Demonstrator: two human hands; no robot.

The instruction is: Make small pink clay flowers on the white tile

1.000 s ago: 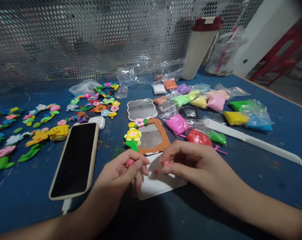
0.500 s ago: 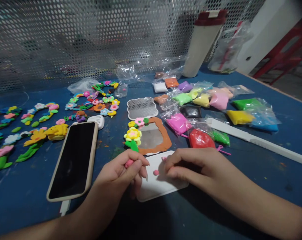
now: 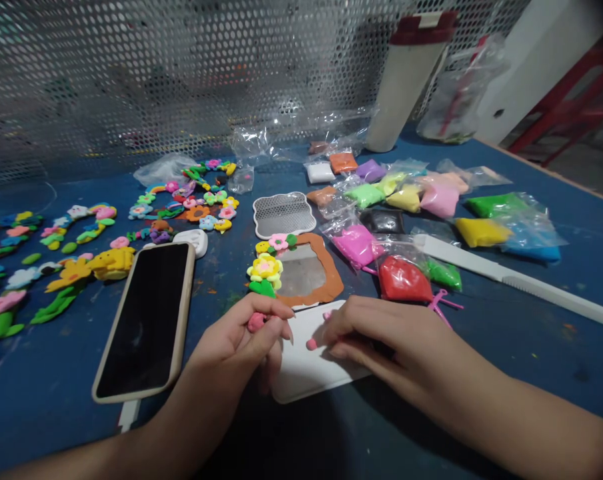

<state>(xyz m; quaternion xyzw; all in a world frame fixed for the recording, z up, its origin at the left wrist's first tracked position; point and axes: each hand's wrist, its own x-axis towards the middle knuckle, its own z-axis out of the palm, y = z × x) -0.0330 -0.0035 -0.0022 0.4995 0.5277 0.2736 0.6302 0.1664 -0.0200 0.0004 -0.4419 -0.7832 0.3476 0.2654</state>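
My left hand [image 3: 254, 347] is curled round a lump of pink clay [image 3: 256, 323], beside the left edge of a white board [image 3: 301, 380]. Over the board's right part is my right hand [image 3: 371, 333], its fingers pinched together; whatever lies between the fingertips is hidden. A small pink clay ball [image 3: 312, 344] rests on the board near the right fingertips, and another pink bit [image 3: 326, 316] shows beside the index finger. Just behind the board lies a mirror with a brown clay frame [image 3: 326, 267], decorated with a yellow flower [image 3: 265, 267], a pink flower and green leaves.
A phone [image 3: 148, 320] lies left of my left hand, with clay ornaments [image 3: 74, 273] beyond it. Bagged clay, including a red pack [image 3: 405, 279], and a white plastic knife [image 3: 511, 277] lie right. A tumbler [image 3: 406, 87] stands behind; a white-rimmed mirror [image 3: 284, 216] lies centrally.
My right hand has shifted slightly left and down on the board, its fingertips now closer to the pink ball. My left hand still holds the pink lump. The camera view has moved slightly.
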